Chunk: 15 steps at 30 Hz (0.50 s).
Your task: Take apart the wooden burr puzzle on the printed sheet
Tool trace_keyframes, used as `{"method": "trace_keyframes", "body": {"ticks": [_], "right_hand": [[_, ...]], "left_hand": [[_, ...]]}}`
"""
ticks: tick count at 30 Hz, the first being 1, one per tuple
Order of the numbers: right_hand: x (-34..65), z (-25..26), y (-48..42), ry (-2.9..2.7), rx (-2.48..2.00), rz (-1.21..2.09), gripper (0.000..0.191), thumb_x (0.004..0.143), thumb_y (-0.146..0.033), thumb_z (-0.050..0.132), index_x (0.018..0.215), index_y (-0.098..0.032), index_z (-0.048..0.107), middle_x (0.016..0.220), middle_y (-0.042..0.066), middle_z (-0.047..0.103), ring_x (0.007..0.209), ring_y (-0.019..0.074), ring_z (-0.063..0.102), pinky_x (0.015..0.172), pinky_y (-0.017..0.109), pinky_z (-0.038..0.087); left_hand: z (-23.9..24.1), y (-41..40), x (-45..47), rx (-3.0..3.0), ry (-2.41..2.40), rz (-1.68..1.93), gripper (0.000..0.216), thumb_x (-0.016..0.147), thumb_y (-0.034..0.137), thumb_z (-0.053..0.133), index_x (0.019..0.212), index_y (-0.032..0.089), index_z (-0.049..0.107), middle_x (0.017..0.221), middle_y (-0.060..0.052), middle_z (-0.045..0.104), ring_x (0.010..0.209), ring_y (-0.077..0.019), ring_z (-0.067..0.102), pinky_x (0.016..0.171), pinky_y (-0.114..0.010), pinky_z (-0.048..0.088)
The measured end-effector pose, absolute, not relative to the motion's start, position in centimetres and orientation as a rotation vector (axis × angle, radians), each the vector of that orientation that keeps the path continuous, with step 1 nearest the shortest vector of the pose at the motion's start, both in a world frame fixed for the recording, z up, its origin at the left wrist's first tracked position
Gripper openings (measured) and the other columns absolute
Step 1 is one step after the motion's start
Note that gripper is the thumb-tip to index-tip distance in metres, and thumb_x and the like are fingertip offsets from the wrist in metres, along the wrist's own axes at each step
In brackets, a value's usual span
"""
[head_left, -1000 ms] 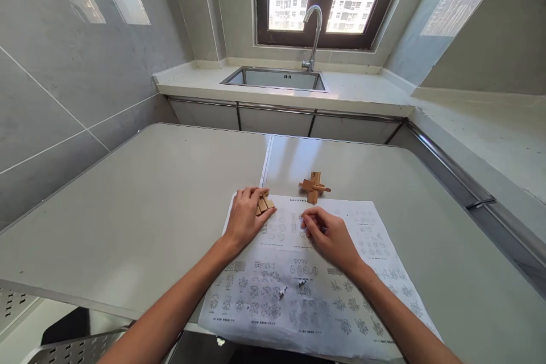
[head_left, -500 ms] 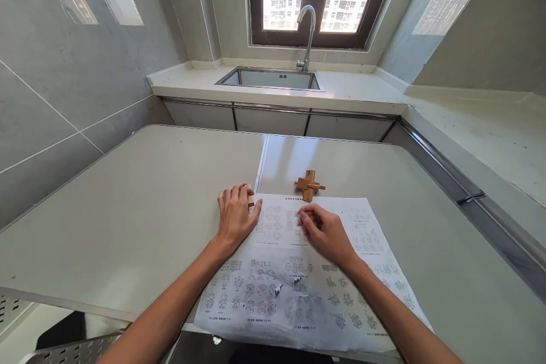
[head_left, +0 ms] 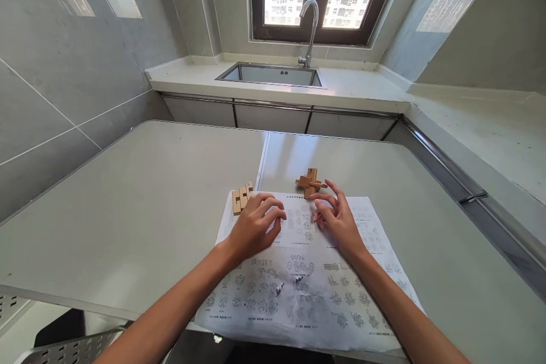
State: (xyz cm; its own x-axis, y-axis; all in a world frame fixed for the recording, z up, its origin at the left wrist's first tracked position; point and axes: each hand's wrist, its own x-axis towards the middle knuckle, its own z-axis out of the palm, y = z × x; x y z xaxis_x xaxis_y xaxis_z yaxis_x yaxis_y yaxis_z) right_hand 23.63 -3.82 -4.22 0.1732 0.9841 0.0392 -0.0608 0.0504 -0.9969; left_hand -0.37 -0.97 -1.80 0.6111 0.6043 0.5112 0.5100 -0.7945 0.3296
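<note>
Two bare hands hovered mid-frame above a creased, flat paper sheet (head_left: 313, 290), neither visibly holding anything. The left hand (head_left: 258, 222) curled loosely, thumb slightly apart from the fingers; the right hand (head_left: 338, 222) had spread fingers, the index tip close beside a cross-shaped wooden assembly (head_left: 310, 183) just above centre-right, contact unclear. Notched, squared wooden pieces (head_left: 243, 198) stood grouped left of centre, at the sheet's upper left corner, probably placed there to keep its printed diagrams (head_left: 350, 298) readable. The table (head_left: 128, 210) looked smooth and pale.
</note>
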Motion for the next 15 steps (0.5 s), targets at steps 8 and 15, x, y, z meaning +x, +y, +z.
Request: {"method": "trace_keyframes", "body": {"ticks": [8, 15], "right_hand": [[23.8, -4.7, -3.6, -1.108, -1.245, 1.074, 0.055, 0.094, -0.055, 0.07, 0.138, -0.026, 0.055, 0.125, 0.01, 0.069, 0.066, 0.013, 0.064, 0.051, 0.027, 0.049], [24.0, -3.5, -3.7, -1.046, -1.176, 1.212, 0.053, 0.092, -0.053, 0.074, 0.134, -0.024, 0.064, 0.126, 0.013, 0.072, 0.074, 0.0167, 0.068, 0.051, 0.026, 0.048]], "left_hand": [[-1.8, -1.4, 0.1, 2.651, 0.867, 0.816, 0.026, 0.095, 0.009, 0.051, 0.094, 0.026, 0.07, 0.104, -0.005, 0.077, 0.109, -0.0257, 0.064, 0.097, -0.046, 0.052], [-2.1, -1.3, 0.1, 2.65, 0.84, 0.815, 0.027, 0.096, 0.009, 0.05, 0.094, 0.026, 0.071, 0.102, -0.005, 0.076, 0.105, -0.0254, 0.064, 0.095, -0.046, 0.053]]}}
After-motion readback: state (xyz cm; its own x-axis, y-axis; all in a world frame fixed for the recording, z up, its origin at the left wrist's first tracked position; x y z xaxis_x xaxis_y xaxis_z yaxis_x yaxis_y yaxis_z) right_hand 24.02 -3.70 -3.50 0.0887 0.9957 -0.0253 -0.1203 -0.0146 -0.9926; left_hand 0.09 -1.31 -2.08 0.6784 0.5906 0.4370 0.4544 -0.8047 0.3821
